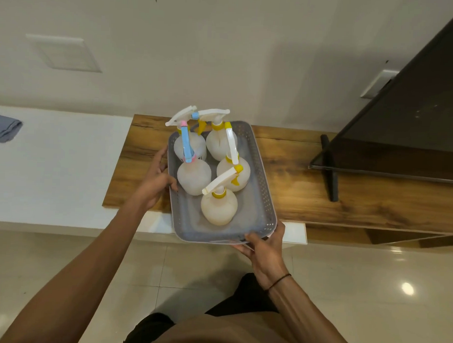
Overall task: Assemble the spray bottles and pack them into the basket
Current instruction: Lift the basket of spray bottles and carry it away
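A grey perforated basket [261,188] sits partly on the wooden shelf, its near end sticking out past the edge. Inside stand several translucent white spray bottles with trigger heads fitted: one with a yellow collar nearest me [219,207], one with a pink and blue head at the left [193,179], others behind them. My left hand [157,180] grips the basket's left rim, thumb over the edge. My right hand [265,247] grips the near right corner, fingers curled under the rim.
The wooden shelf top [309,189] runs right, where a black TV [407,121] stands on a dark foot [330,172]. A white counter [56,165] lies to the left with a folded grey cloth [4,131]. Shiny floor tiles lie below.
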